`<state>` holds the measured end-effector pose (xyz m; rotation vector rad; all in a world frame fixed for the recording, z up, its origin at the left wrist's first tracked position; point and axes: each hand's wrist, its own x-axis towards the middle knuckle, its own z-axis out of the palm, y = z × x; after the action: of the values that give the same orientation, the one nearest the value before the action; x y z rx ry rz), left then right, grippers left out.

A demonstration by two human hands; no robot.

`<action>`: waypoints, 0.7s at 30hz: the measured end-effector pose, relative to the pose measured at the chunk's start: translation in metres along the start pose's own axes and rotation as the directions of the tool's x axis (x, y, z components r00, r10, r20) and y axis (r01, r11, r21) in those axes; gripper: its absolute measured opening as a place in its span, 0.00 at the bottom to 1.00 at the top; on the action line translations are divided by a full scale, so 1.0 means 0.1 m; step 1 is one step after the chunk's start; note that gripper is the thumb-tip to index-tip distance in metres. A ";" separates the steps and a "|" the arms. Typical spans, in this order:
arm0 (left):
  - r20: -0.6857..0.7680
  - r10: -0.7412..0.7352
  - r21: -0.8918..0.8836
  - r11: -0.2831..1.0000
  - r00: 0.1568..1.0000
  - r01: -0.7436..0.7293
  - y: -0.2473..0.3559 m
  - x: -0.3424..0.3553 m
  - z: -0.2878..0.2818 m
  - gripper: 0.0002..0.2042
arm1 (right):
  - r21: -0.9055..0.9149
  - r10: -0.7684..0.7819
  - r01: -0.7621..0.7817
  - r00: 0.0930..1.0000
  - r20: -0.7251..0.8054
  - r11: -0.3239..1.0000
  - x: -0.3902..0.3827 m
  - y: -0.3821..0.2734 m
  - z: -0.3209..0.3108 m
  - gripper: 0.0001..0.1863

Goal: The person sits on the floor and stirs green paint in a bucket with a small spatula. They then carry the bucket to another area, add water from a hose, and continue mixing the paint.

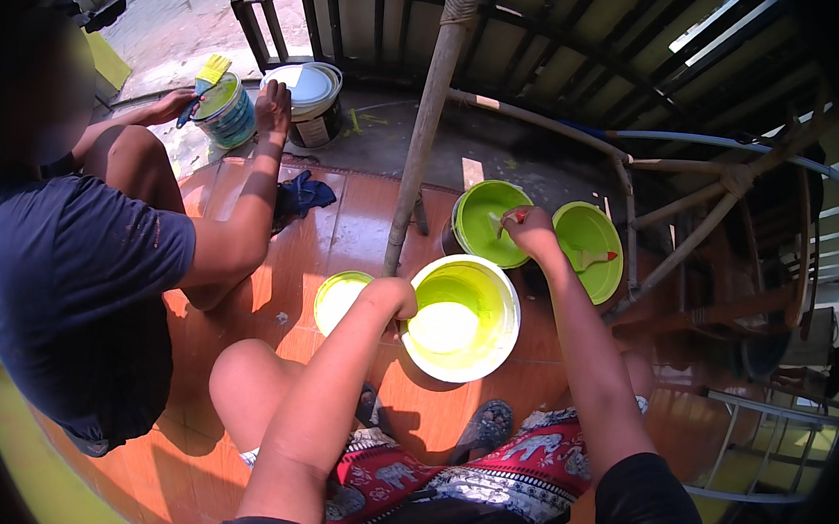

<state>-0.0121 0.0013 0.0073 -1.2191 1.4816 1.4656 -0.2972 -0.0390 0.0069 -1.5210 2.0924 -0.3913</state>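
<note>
My left hand (396,302) is closed on the left rim of a white bucket (508,337), which is tilted toward me and coated inside with yellow-green paint. My right hand (531,231) grips a paintbrush (497,224) over the opening of a bucket of bright green paint (481,204) just beyond. Most of the brush handle is hidden in my fingers. Right of that hand is another green-coated bucket (574,217), with a red-tipped paintbrush (596,259) resting inside. A round yellow-green lid or shallow container (338,302) is on the tiles beside my left wrist.
At left, a person (102,262) crouches with a yellow-bristled brush (212,72) at a paint bucket (226,125), one hand on a white-lidded bucket (313,111). A wooden pole (433,119) stands ahead. Bamboo poles (675,244) and a metal ladder (764,446) are right.
</note>
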 end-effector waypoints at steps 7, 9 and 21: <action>0.016 -0.035 -0.049 0.998 0.999 0.036 0.01 -0.01 -0.04 0.14 | 0.154 -0.160 0.160 0.987 -0.010 0.975 -0.46 -0.47 -1.01 0.09; 0.023 -0.032 -0.057 0.998 0.999 0.033 0.02 -0.04 -0.04 0.14 | 0.236 -0.178 0.177 0.984 -0.015 0.956 -0.68 -0.70 -1.32 0.08; -0.018 0.029 -0.085 0.996 0.999 -0.030 -0.03 -0.17 -0.04 0.14 | 0.221 -0.401 0.371 0.910 0.106 0.902 -2.13 -0.98 -1.20 0.12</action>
<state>-0.0036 0.0003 0.0224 -1.2683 1.4665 1.5559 -0.2371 0.1217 0.2066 -1.7840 1.5793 -0.5898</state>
